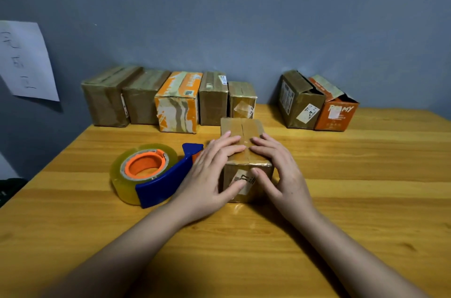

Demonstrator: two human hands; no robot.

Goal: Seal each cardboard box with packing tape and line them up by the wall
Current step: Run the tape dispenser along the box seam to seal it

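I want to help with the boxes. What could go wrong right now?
Both hands, the left hand and right hand, press on the small box; pushing unevenly might slide it or wrinkle the tape. The tape dispenser lies right beside the left hand, so its cutter could nick a finger. The two boxes at the right look still open and could get forgotten.

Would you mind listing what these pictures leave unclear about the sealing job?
Head view only:
- Small brown cardboard box: its seam's near end is under the left hand and right hand.
- White paper sheet on wall: writing blurred, left edge cut off.
- Orange open-flapped box: inside hidden by flaps.
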